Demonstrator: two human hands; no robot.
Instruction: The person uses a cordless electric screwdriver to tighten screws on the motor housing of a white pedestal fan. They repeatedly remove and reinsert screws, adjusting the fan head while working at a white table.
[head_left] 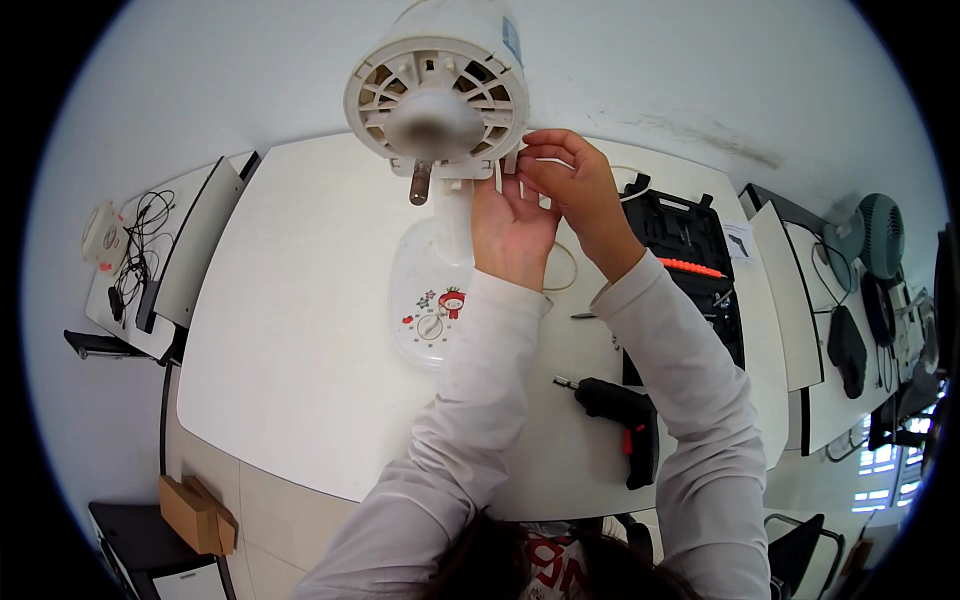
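A white electric fan stands upright with no blades or cage; its motor housing (365,110) has a slotted front and a bare metal shaft (420,185). Its pale base (420,330) carries a cartoon print and a round dial. My left hand (512,235) is palm up against the neck, just below the housing, fingers apart with tips partly hidden by it. At the housing's lower right edge, my right hand (580,190) pinches a narrow white tab (511,160). Both hands nearly touch each other.
On the white table (280,300), a black power screwdriver (620,415) lies near my right forearm. Behind it sits an open black tool case (690,220) with an orange flexible shaft (692,267). Side tables hold tangled cables (145,240) at left and a green fan (880,235) at right.
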